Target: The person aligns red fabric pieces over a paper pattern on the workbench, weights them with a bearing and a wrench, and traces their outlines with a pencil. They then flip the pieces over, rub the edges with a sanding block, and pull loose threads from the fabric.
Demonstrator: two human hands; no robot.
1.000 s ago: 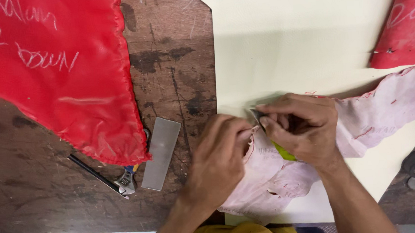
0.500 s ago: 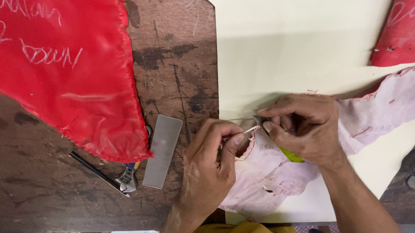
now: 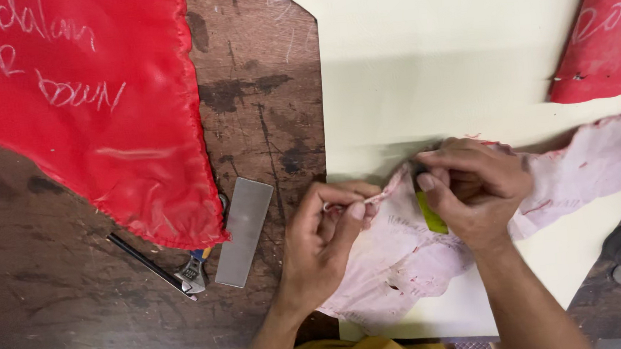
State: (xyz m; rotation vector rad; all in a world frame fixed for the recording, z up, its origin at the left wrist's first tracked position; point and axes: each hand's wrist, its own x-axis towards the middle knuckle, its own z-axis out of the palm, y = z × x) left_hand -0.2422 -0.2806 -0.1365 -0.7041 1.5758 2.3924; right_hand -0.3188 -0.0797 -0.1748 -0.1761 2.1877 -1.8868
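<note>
Down on the bench, the left hand pinches an edge of the pale pink cloth, lying on a cream sheet. Beside it, the right hand grips a yellow-green tool against that cloth. Red fabric, a grey metal strip and pliers lie left.

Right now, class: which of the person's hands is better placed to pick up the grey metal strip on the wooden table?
Probably the left hand: it lies close beside the grey metal strip, while the right hand sits farther away, gripping a yellow-green tool on the pale pink cloth.
</note>
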